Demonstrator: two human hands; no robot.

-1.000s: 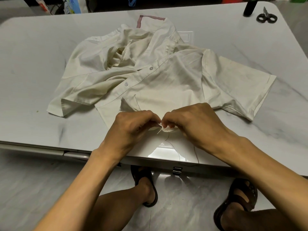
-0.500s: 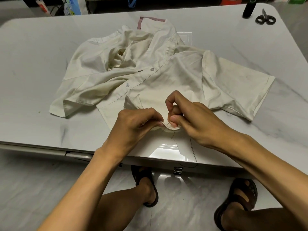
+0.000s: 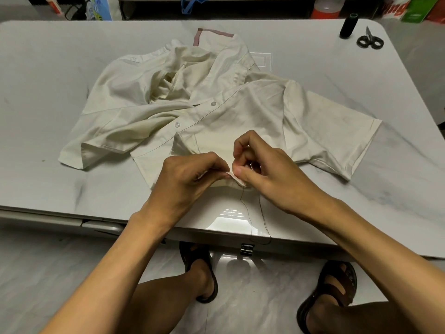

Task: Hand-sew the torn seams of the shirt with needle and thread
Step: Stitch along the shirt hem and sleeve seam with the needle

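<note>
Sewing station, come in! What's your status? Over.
Left hand pinches shirt hem. Right hand pinches same fold, needle unseen. Thread trails over table edge. Nothing blocking.

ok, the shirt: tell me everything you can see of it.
The shirt is cream, short-sleeved, button-front, apparently woven cotton, creased with faint yellowish stains. It lies crumpled on the white table, sleeves spread sideways, two white buttons and a dark stitch line along the placket. The left hand pinches its near hem into a fold; the right hand pinches beside it. Dark thread trails from that fold over the table edge.
</note>
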